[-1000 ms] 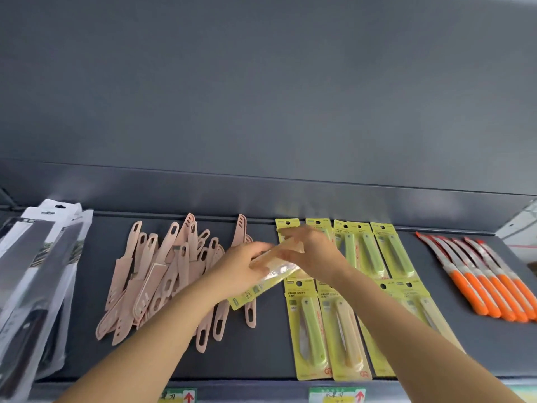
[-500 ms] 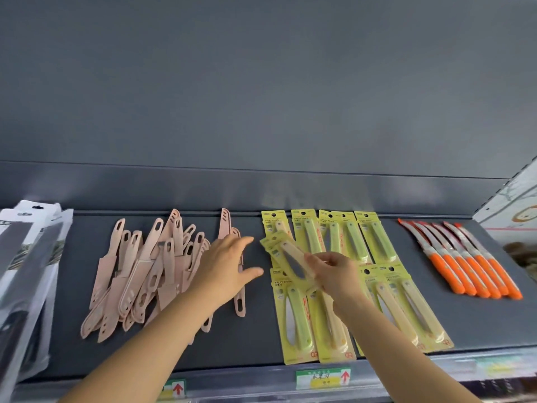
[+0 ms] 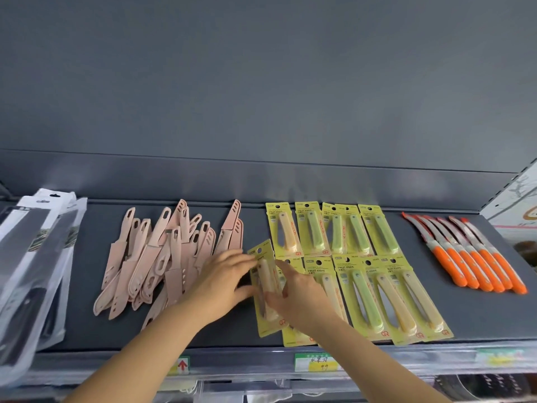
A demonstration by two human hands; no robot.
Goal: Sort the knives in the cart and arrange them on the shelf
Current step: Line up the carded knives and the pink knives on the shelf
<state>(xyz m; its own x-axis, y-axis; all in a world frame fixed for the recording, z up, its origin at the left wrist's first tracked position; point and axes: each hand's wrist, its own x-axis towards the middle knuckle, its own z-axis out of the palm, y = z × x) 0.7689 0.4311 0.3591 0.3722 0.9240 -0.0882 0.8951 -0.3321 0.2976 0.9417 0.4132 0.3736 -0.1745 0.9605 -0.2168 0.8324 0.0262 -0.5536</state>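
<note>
A yellow-carded fruit knife pack (image 3: 266, 289) with a cream handle lies at the left end of the front row of yellow packs (image 3: 377, 298) on the dark grey shelf (image 3: 479, 312). My left hand (image 3: 223, 283) touches its left edge with straight fingers. My right hand (image 3: 302, 301) lies over its right side, thumb across the card and fingers spread flat. A back row of yellow packs (image 3: 334, 228) sits behind.
A loose pile of pink sheathed knives (image 3: 162, 254) lies left of my hands. Black-and-white bagged knives (image 3: 32, 263) lean at the far left. Orange-handled knives (image 3: 470, 254) are lined up at the right. Price labels (image 3: 316, 362) run along the shelf's front edge.
My right hand brought the yellow pack down from mid-air onto the shelf at the left end of the front row. My left hand moved right to meet its edge.
</note>
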